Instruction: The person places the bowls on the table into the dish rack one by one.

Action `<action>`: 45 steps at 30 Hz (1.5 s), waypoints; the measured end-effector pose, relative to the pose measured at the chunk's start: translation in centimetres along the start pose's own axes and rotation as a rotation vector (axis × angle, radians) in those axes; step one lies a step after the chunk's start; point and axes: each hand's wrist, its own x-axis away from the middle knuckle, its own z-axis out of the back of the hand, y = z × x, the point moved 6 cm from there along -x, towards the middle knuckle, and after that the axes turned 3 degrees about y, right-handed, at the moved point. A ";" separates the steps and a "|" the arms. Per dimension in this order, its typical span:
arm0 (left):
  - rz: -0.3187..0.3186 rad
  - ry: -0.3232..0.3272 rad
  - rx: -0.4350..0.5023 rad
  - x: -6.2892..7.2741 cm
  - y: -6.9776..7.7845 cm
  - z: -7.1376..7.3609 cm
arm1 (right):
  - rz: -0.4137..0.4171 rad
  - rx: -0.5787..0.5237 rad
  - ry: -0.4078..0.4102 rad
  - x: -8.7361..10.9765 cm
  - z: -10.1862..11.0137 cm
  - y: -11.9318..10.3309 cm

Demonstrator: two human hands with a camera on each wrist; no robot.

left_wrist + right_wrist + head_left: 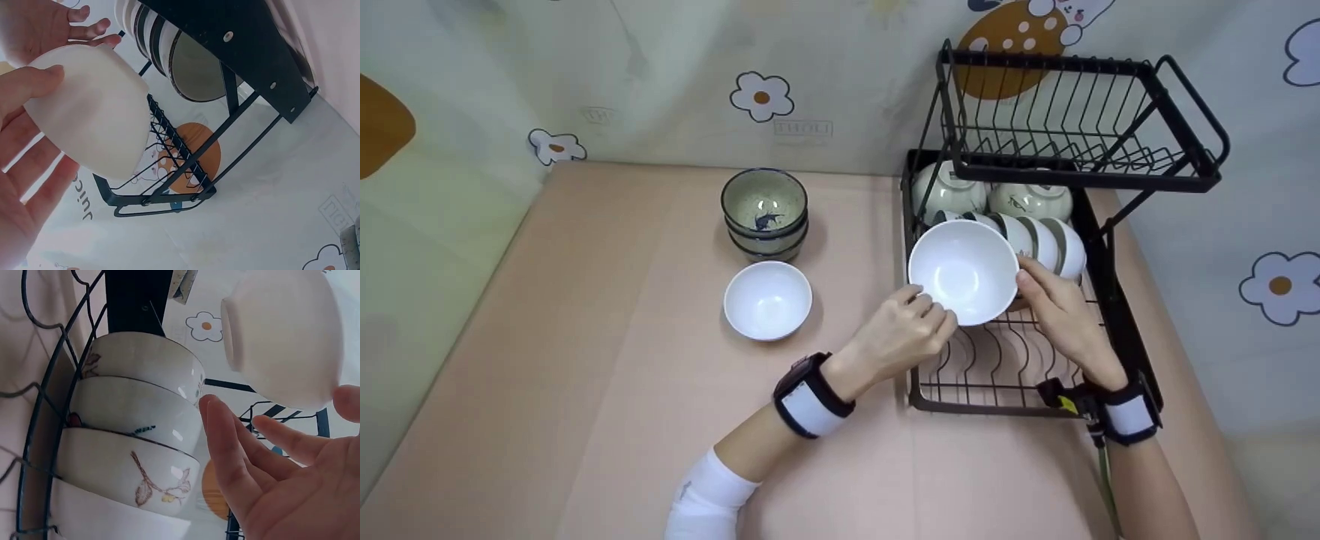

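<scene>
A plain white bowl [964, 271] is held over the dish rack [1027, 411], its hollow facing the head camera. My left hand [901, 334] grips its near left rim; the left wrist view shows the thumb [36, 84] on one side of the wall and fingers on the other. At the bowl's right edge is my right hand [1061, 315]. In the right wrist view, its fingers [225, 444] are extended and spread beside the bowl, with the thumb right at the rim. Behind the held bowl, several white bowls [1069, 251] stand on edge in a row on the rack's lower level.
Two upturned patterned bowls [1030, 201] sit at the back of the rack, under its raised upper tier [1080, 176]. Left of the rack, a second white bowl [768, 301] stands on the table in front of a stack of grey-green bowls [765, 202]. Patterned cloth hangs behind.
</scene>
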 end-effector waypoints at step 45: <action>0.530 -0.309 -0.120 1.3 -2.7 -1.7 | -0.121 -0.229 0.078 0.4 2.2 -0.9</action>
